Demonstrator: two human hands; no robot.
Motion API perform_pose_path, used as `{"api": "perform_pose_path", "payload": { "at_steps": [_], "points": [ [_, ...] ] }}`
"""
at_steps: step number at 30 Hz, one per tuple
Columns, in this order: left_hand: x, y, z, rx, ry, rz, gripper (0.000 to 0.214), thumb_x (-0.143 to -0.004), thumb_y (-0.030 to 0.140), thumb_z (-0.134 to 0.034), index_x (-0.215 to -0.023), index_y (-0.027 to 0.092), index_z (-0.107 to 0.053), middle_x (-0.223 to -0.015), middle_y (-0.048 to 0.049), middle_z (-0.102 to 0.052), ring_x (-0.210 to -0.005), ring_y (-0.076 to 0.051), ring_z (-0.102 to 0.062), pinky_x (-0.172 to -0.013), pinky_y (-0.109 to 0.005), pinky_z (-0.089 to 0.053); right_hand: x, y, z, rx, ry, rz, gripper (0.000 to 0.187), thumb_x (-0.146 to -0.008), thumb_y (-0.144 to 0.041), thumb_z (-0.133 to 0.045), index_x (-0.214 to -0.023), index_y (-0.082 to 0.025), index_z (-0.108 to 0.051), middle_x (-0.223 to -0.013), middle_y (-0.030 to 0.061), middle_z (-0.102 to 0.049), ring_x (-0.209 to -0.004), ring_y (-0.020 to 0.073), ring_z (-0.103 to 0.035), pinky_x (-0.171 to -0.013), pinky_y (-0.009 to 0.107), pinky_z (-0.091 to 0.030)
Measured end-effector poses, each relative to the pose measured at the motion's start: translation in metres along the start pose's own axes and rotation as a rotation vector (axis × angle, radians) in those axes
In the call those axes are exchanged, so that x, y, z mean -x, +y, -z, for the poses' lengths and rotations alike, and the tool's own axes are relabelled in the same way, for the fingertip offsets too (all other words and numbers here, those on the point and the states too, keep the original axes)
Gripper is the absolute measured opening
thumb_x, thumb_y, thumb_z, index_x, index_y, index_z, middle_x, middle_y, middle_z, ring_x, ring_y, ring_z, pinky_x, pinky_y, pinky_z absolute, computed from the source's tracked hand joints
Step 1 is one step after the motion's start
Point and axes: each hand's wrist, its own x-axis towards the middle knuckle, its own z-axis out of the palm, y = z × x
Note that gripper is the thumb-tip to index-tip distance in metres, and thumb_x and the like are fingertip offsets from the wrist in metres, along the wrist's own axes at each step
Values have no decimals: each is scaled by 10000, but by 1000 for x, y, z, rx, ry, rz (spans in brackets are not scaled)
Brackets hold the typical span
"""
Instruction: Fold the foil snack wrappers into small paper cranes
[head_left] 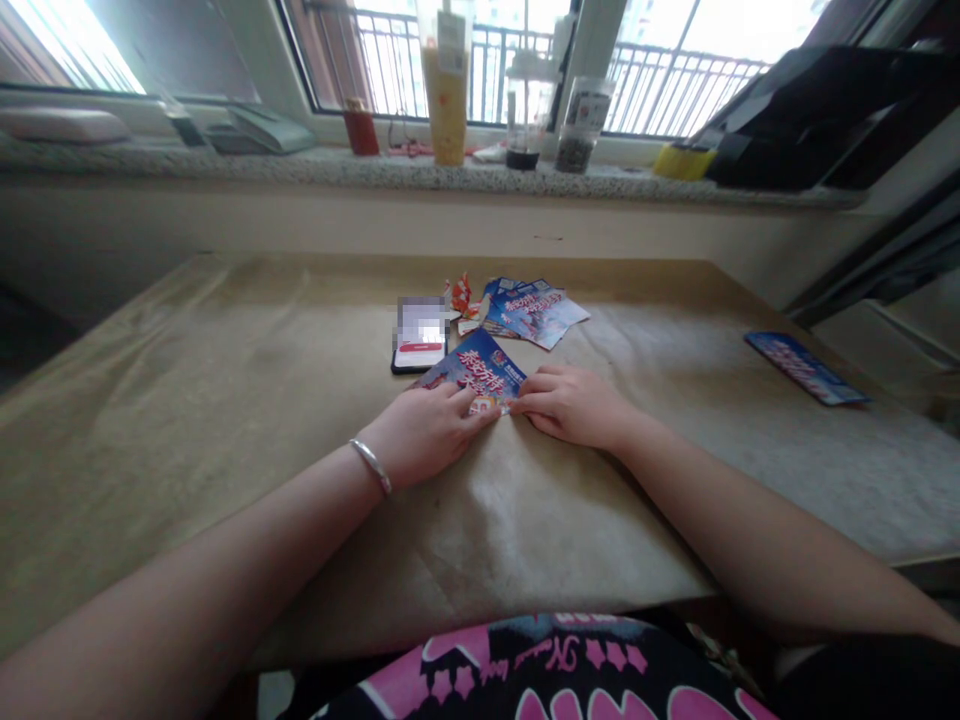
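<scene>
A blue printed leaflet [482, 362] with pink-and-white lettering lies turned at an angle on the table in front of me. My left hand [426, 432], with a silver bangle at the wrist, presses curled fingers on its lower left part and near edge. My right hand [574, 405] has its fingers bent together at the lower right edge. The two index fingertips almost meet at the near corner, whose underside is hidden. Beyond the leaflet lies a phone [420, 335] with a lit screen, beside a small pile of similar leaflets [536, 308].
Crumpled orange-red paper [460, 295] lies between phone and pile. Another blue leaflet [804, 368] rests at the table's right side. Along the windowsill [285, 172] stand a tall bottle of yellow contents [448, 100], a red-filled jar [361, 130], clear cups and a black bag [802, 125].
</scene>
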Motion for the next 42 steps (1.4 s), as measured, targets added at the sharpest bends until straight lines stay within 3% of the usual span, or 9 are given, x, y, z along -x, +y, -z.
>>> {"api": "perform_pose_path", "payload": {
  "at_steps": [11,28,42],
  "points": [
    [1,-1,-2,42,37,12,356,-901,251,-454,-1251,242,-511,-996,-82,-590,-894,-214,-535,-728,-317,-433,4,4,4,2,-27,-52,194,-846,-184,-503,-871,-201,-695,-915,63,-669,-813,156,-559,-685,259,-392],
    [1,-8,-5,93,81,-32,348,-912,258,-430,-1244,259,-534,-944,-66,-587,-830,-188,-489,-756,-308,-395,9,7,19,120,-127,-157,183,-785,-194,-504,-758,-216,-684,-824,28,-688,-656,130,-564,-542,272,-262],
    [2,-9,-6,82,73,-30,359,-914,274,-422,-1256,265,-531,-961,-67,-583,-832,-194,-472,-767,-316,-399,14,12,24,124,-176,-192,182,-781,-193,-512,-745,-230,-687,-856,14,-701,-666,132,-583,-556,265,-280]
  ]
}}
